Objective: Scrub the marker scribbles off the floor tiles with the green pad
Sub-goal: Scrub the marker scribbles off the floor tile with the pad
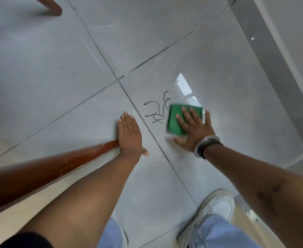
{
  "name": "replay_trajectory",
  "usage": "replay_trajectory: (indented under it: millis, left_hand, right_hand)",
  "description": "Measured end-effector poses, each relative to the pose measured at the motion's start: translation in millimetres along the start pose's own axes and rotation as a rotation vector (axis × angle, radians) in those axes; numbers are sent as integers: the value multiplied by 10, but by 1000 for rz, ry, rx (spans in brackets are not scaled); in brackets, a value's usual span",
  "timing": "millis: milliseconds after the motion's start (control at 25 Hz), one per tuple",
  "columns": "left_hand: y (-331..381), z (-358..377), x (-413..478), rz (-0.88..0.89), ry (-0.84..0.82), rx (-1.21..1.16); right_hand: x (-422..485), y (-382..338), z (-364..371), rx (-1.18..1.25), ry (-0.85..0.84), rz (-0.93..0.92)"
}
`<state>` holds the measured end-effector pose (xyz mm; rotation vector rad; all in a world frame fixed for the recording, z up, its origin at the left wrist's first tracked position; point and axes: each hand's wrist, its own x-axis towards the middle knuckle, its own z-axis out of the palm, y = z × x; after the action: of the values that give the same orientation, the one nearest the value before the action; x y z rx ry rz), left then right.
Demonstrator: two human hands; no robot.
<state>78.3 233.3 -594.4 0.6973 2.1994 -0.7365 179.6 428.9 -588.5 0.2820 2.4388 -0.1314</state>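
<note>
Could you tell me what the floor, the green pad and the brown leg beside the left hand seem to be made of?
Floor: glossy glazed tile, likely ceramic or porcelain; it mirrors a window and has grout lines. Pad: probably fibrous synthetic scouring material, matte. Leg: varnished wood, apparently; reddish sheen with pale scuffs.

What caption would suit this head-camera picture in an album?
Right hand presses a green pad flat beside black scribbles on grey tile; left hand rests flat on the floor.

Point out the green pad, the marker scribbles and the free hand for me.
green pad (173, 122): head view, bare left part.
marker scribbles (156, 110): head view, middle of the black lines.
left hand (130, 134): head view, back of the hand.
</note>
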Motion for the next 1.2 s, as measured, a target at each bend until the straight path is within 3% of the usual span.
replay_trajectory:
  millis: [80,120,240,320,400,520,560,720,840,960,1080,1200]
  left_hand:
    - [6,-81,49,-3,5,13]
    - [3,-118,64,-2,-5,14]
    - [9,-156,82,10,-41,18]
    - [-9,-124,67,17,-51,19]
    - [-14,-124,75,28,-25,34]
    - [1,-187,63,45,-32,64]
    - [-1,-202,54,44,-34,75]
    - [-24,-189,44,44,-28,63]
    - [-46,-175,2,36,-34,80]
    - [-3,-224,3,36,-60,109]
    - [18,-236,-2,26,-46,116]
    - [-48,-218,-1,46,-31,98]
  right_hand:
    - [319,-175,-206,94,62,167]
    - [403,-295,-273,82,56,123]
    - [240,-353,-114,-89,20,-321]
    - [108,-112,-61,-153,62,-513]
    - [244,111,-133,-192,89,-428]
    - [672,52,-455,-5,80,35]
    - [766,-98,-563,29,72,58]
    - [529,-441,-391,-149,-28,-341]
    - [207,-115,-194,-236,14,-551]
    - [595,-48,-466,-209,170,-374]
    - [1038,-463,-713,-30,104,-176]
    - [869,-610,-569,-142,38,-352]
